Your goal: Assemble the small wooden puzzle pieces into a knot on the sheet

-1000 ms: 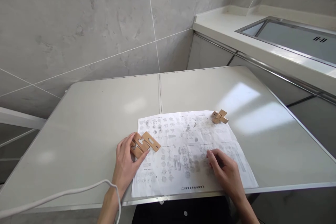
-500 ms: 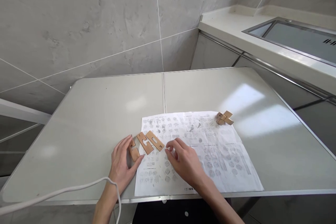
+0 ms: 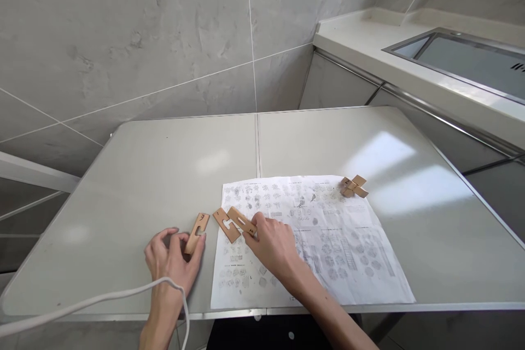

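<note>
With twelve o'clock at the far edge of the tabletop (image 3: pixel 143 175), the left hand (image 3: pixel 174 257) sits toward eight o'clock, its thumb and forefinger narrowed on a notched wooden piece marked 3 (image 3: pixel 196 236). The notch faces about three o'clock; whether the piece is lifted clear of the surface, I cannot tell. At three o'clock from it lies a second notched piece, marked 1 (image 3: pixel 223 223), free of both hands, its far end reaching past the nine o'clock edge of the printed sheet (image 3: pixel 385 279). Just beside that, at about two o'clock, is the slotted piece marked 2 (image 3: pixel 240 219), its near end pinched between the thumb and fingers of the right hand (image 3: pixel 273 240), whose forearm comes in from five o'clock across the sheet. Near the sheet's one o'clock corner rests a cross-shaped block (image 3: pixel 353 186) of interlocked wooden pieces, well apart from either hand. A white cable (image 3: pixel 102 296) enters from eight o'clock and passes in front of the left wrist. A sink (image 3: pixel 463 60) is set into the counter (image 3: pixel 361 35) toward two o'clock.
</note>
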A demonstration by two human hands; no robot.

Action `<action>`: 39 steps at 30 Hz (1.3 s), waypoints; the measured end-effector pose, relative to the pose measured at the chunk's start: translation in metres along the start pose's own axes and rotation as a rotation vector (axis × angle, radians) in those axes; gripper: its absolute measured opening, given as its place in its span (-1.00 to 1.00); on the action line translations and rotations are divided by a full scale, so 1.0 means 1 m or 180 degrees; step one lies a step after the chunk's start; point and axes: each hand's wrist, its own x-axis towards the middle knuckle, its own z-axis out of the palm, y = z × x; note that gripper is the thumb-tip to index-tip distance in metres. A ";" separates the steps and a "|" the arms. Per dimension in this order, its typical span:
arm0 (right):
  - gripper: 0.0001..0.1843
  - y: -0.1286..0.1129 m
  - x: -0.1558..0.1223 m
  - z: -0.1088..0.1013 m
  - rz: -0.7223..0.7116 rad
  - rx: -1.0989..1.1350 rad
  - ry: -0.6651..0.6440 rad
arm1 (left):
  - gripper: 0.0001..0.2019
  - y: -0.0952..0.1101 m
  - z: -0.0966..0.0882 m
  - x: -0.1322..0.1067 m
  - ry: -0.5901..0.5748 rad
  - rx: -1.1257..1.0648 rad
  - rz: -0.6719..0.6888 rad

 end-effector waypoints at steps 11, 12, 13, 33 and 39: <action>-0.61 0.005 -0.028 -0.012 -0.0382 0.1479 0.0275 | -0.50 0.039 -0.030 -0.008 -0.1184 -0.2822 -0.1228; -0.60 0.005 -0.033 -0.015 -0.0378 0.1692 0.0255 | -0.49 0.046 -0.031 -0.011 -0.1398 -0.3148 -0.1372; -0.60 0.005 -0.038 -0.017 -0.0379 0.1849 0.0247 | -0.48 0.054 -0.031 -0.013 -0.1641 -0.3378 -0.1479; -0.59 0.038 -0.067 -0.006 -0.0834 0.0826 0.1248 | -0.50 0.085 -0.017 -0.015 -0.3208 -0.4074 -0.1143; -0.60 0.041 -0.069 -0.003 -0.0948 0.0634 0.1406 | -0.53 0.098 -0.019 -0.007 -0.3371 -0.4033 -0.0953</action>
